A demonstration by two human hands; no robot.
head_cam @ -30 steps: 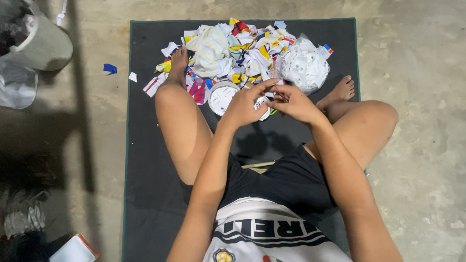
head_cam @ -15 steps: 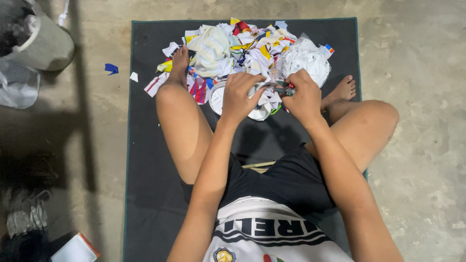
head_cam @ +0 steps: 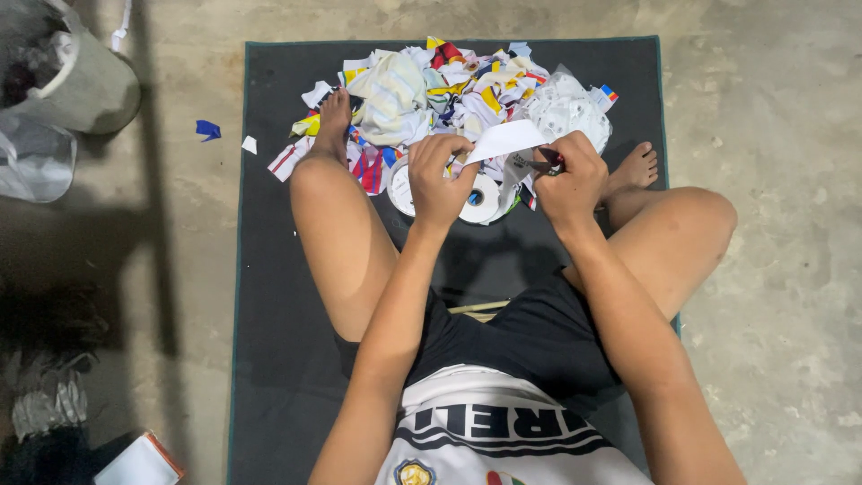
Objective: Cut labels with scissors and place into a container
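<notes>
I sit on a dark mat (head_cam: 269, 296) with my legs apart. My left hand (head_cam: 438, 178) pinches the lower left end of a white paper strip (head_cam: 507, 139). My right hand (head_cam: 572, 178) is closed around small scissors (head_cam: 548, 162) with dark red handles, held at the strip's right end. Under both hands lies a round white tape roll (head_cam: 476, 199). Just beyond them spreads a heap of cut colourful paper scraps (head_cam: 449, 90), between my two feet.
A grey bin (head_cam: 76, 76) lined with a bag stands at the upper left on the concrete floor, clear plastic (head_cam: 31, 162) beside it. A blue scrap (head_cam: 207, 129) and a white scrap (head_cam: 250, 144) lie left of the mat. A thin wooden stick (head_cam: 476, 307) lies between my thighs.
Both hands shifted slightly and the white strip now stands out clearly between them, lifted above the tape roll. The scissors stay in my right hand.
</notes>
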